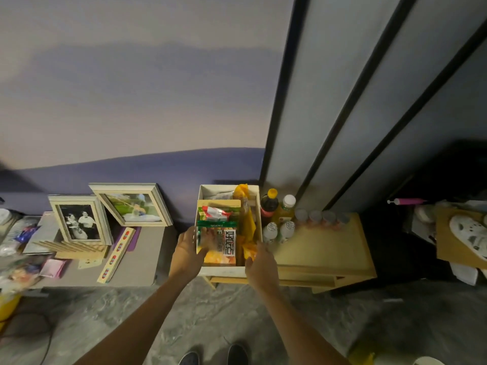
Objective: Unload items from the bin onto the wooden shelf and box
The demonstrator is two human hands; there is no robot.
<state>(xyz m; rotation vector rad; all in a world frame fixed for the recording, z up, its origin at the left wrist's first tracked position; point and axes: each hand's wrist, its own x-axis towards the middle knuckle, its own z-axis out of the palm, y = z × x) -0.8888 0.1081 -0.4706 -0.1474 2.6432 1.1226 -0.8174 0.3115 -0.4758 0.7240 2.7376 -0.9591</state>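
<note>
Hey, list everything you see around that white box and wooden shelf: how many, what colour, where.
wooden shelf: one, pale wood, right of centre
white box: one, white, on the shelf's left end
green-topped packet: one, green and orange, front of the box
red and green packet: one, behind it
yellow bag: one, yellow, box's right side
bottles: four, one dark yellow-capped, three white-capped, right of the box
small jars: four, grey lids, right of the bottles
picture frames: two, pale, grey table at left
left hand: one, grips the green-topped packet
right hand: one, at the yellow bag, grip unclear
</note>
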